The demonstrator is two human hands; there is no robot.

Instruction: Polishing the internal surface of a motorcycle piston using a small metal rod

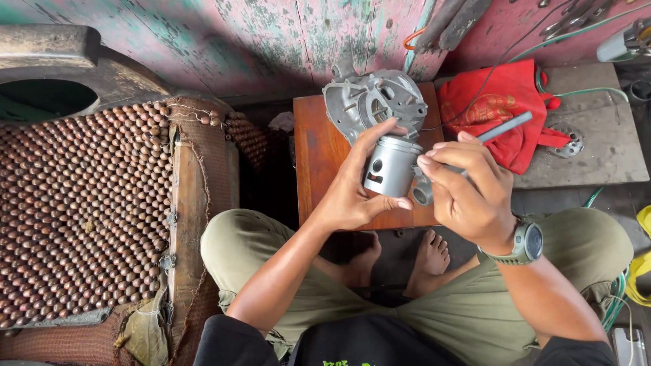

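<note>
The person sits with knees apart and bare feet on the floor, both hands raised over the near edge of a small reddish wooden surface. The left hand is wrapped around a silver piston, thumb pressed along its lower side and fingers curled over the top, so the crown tilts away and the round pin hole faces the camera. The right hand, with a grey watch on its wrist, is closed on a grey metal rod that slants up toward the far right; its fingertips pinch just beside the piston's skirt. A short metal sleeve with an open round end shows under those fingers, touching or almost touching the piston; I cannot tell which.

Behind the piston, at the far edge of the surface, lies a cast grey engine casing, its hollow side up. Just past the right edge of the surface, a crumpled red cloth rests on a grey slab, with a small toothed disc beside it. A green hose runs along the painted pink and green wall. Well off the left edge of the surface stands a seat covered in a brown wooden-bead mat.
</note>
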